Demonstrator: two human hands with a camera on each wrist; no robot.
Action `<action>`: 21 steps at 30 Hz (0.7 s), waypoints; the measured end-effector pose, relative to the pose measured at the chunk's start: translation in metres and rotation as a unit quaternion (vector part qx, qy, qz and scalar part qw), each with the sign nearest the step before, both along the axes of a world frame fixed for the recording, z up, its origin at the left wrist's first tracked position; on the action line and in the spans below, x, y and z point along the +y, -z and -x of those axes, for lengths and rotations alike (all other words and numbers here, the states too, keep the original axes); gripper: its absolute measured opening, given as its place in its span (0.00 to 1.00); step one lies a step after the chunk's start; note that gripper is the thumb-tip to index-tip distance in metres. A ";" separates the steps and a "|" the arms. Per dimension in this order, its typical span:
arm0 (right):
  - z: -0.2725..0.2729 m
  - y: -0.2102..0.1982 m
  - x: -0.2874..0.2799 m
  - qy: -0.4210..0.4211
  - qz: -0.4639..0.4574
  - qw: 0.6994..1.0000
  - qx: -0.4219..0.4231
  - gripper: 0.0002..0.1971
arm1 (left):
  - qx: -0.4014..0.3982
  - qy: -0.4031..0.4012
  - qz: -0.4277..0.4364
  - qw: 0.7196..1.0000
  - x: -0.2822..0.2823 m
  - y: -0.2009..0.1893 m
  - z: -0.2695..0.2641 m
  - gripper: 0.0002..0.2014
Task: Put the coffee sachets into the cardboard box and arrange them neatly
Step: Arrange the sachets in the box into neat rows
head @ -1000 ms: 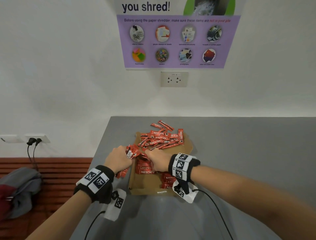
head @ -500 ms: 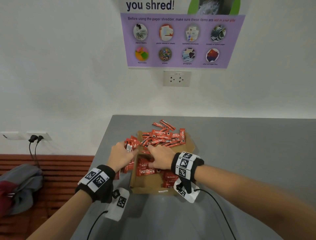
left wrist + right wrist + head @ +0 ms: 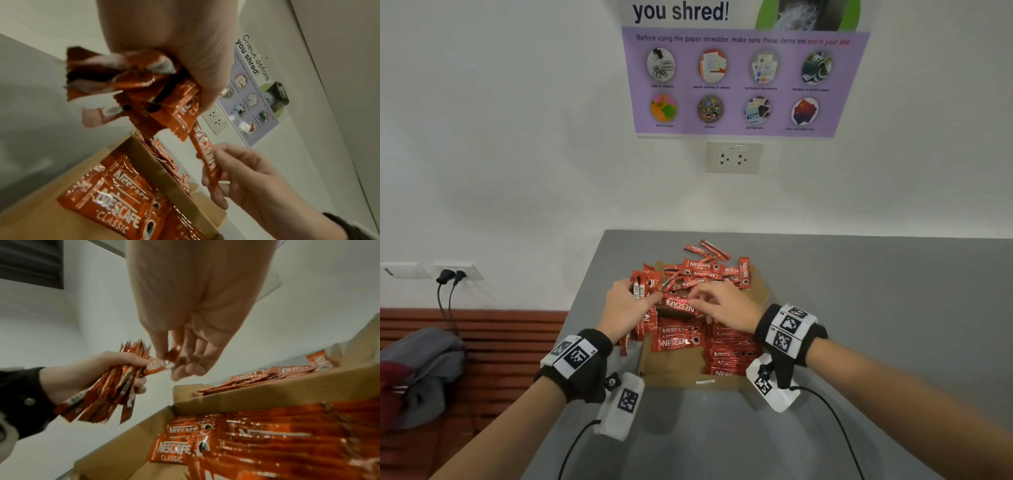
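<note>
An open cardboard box (image 3: 671, 371) lies on the grey table, with red Nescafe sachets (image 3: 729, 349) lined up flat along its right side. A loose pile of sachets (image 3: 705, 270) lies on the box's far flap. My left hand (image 3: 626, 308) hovers over the box's left edge and grips a bundle of sachets (image 3: 144, 91). My right hand (image 3: 726, 305) is above the box and pinches a single sachet (image 3: 205, 155) at one end. The other end of it reaches the left hand's bundle (image 3: 115, 386), by the left thumb.
The table (image 3: 859, 308) stands against a white wall with a socket (image 3: 734, 157) and a purple poster (image 3: 743, 82). Its left edge runs close beside the box. A wooden bench with a grey bag (image 3: 417, 373) stands lower left. Wrist cables trail near the table's front.
My right hand has come up from among the sachets in the box and now pinches one sachet against the left hand's bundle. The left hand kept its bundle and rose slightly.
</note>
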State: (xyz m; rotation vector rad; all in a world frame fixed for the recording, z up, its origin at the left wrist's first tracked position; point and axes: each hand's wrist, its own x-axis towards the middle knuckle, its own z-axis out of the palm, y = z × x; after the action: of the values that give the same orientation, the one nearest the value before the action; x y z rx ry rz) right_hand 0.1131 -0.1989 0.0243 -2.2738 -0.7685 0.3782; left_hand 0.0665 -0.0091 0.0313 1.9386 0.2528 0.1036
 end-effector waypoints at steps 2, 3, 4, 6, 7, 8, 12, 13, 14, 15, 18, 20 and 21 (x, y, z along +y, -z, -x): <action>0.001 0.001 0.000 -0.007 0.001 1.000 -0.019 0.11 | -0.007 0.011 -0.012 1.000 -0.003 0.000 0.001 0.05; 0.001 0.000 -0.001 -0.006 0.003 0.999 -0.039 0.11 | -0.006 0.014 -0.017 1.000 -0.004 0.000 0.000 0.05; 0.000 -0.001 -0.002 -0.006 0.006 0.998 -0.057 0.12 | 0.002 0.026 -0.028 0.999 -0.003 -0.002 -0.001 0.05; -0.002 -0.006 -0.004 -0.022 0.010 0.997 -0.078 0.12 | 0.044 0.092 -0.085 0.991 -0.002 -0.005 -0.002 0.07; -0.003 -0.009 -0.005 -0.037 0.014 0.996 -0.084 0.12 | 0.069 0.139 -0.124 0.980 -0.002 -0.007 -0.002 0.08; -0.004 -0.012 -0.004 -0.049 0.021 0.994 -0.090 0.12 | 0.081 0.178 -0.151 0.969 -0.003 -0.009 -0.002 0.08; -0.007 -0.023 0.001 -0.003 -0.036 0.992 -0.124 0.16 | 0.028 0.141 -0.114 0.983 -0.013 -0.008 0.001 0.06; -0.007 -0.024 0.003 0.023 -0.075 0.990 -0.114 0.17 | 0.016 0.113 -0.085 0.990 -0.015 -0.007 0.001 0.06; -0.006 -0.023 0.004 0.049 -0.114 0.988 -0.096 0.20 | 0.012 0.093 -0.056 0.994 -0.016 -0.005 0.002 0.05; -0.004 -0.022 0.005 0.073 -0.141 0.984 -0.077 0.23 | 0.013 0.080 -0.017 0.997 -0.018 -0.004 0.003 0.05; 0.006 -0.015 0.011 0.096 -0.127 0.987 -0.036 0.19 | 0.024 0.048 0.080 0.995 -0.022 -0.004 0.003 0.07; 0.011 -0.010 0.015 0.086 -0.107 0.990 -0.042 0.06 | 0.034 0.061 0.080 0.994 -0.025 -0.005 0.002 0.06; 0.012 -0.008 0.017 0.088 -0.106 0.989 -0.047 0.06 | 0.039 0.071 0.075 0.994 -0.026 -0.004 0.002 0.06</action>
State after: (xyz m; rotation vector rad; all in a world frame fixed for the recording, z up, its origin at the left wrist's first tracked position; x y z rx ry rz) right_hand 0.1008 -0.1822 0.0323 -2.1486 -0.6165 0.1025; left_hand 0.0650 -0.0347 0.0355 1.8064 0.1682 -0.0844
